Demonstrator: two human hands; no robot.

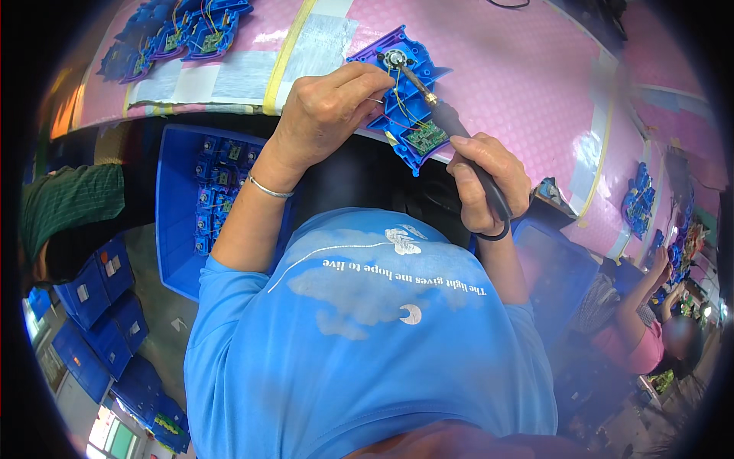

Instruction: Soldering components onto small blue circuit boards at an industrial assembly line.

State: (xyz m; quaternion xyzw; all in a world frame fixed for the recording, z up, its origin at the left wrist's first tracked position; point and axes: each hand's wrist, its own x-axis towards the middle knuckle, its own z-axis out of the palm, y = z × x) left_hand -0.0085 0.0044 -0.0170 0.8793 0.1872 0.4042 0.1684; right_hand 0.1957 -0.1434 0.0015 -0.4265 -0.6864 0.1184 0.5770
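A blue plastic half-shell (405, 96) lies at the table's edge, with a round metal part (395, 59) at its far end. Thin yellow and red wires run from there to a green circuit board (427, 138) at the near end. My right hand (493, 180) is closed round the dark handle of a soldering iron (451, 122), whose tip reaches the round part. My left hand (332, 107) is pinched at the shell's left side. A short bit of thin silvery wire (375, 100) shows by its fingers; what the fingertips grip is mostly hidden.
More blue shells with boards (206, 30) lie at the far left of the pink table (520, 84). A blue bin (174, 222) of similar parts stands below, left. Further shells (638, 199) sit at right, near a person in pink (642, 348). Another person's green sleeve (73, 199) shows at left.
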